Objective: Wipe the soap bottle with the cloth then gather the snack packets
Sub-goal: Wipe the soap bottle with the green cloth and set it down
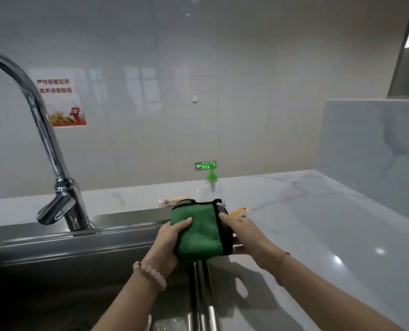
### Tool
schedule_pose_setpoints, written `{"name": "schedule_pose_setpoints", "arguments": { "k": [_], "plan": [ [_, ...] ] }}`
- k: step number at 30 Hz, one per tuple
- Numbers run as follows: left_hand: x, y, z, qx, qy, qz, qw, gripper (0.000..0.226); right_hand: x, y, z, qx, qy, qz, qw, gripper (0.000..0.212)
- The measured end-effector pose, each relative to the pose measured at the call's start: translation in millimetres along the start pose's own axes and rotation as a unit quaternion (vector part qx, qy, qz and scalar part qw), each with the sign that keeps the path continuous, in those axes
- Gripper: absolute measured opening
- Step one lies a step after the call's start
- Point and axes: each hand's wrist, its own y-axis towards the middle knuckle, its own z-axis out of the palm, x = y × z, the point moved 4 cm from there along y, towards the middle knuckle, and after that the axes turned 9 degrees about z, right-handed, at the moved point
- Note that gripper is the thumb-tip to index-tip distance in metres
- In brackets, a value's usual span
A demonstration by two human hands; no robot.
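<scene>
setting: pantry or kitchenette, likely in an office or institutional building. evidence: steel sink (55, 254) with tall chrome tap (43, 130), pale marble-look counter (318, 223), glossy white wall panels (258, 103), printed notice (60, 101) in red characters on the wall, lit green exit sign (205, 165) low down.

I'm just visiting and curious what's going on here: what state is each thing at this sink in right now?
Cloth: folded, held up in both hands.
Left hand: gripping the cloth.
Right hand: gripping the cloth.
Soap bottle: upright on the counter, untouched.
Snack packets: lying on the counter, not gathered.
Faucet: no water running.
</scene>
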Motion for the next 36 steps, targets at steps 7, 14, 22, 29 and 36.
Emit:
{"name": "schedule_pose_setpoints", "arguments": {
  "k": [7,14,22,29,36],
  "plan": [
    [-1,9,-35,-0.053,-0.058,-0.023,0.997,0.017,58,70,-64,-0.089,-0.159,-0.146,0.972,0.051],
    [-34,5,-73,-0.066,-0.064,0.025,0.995,0.01,50,121,-25,0.037,-0.21,-0.112,0.97,0.091],
    [-27,6,-85,-0.072,-0.058,0.02,0.996,0.011,40,146,-25,0.017,-0.219,-0.101,0.97,0.09],
    [-14,9,-79,-0.068,-0.061,0.015,0.996,0.014,35,147,-23,-0.064,-0.234,-0.112,0.964,0.091],
    [-22,10,-63,-0.114,-0.045,0.085,0.989,0.017,51,116,-18,-0.12,-0.139,-0.155,0.971,0.076]
  ]
}}
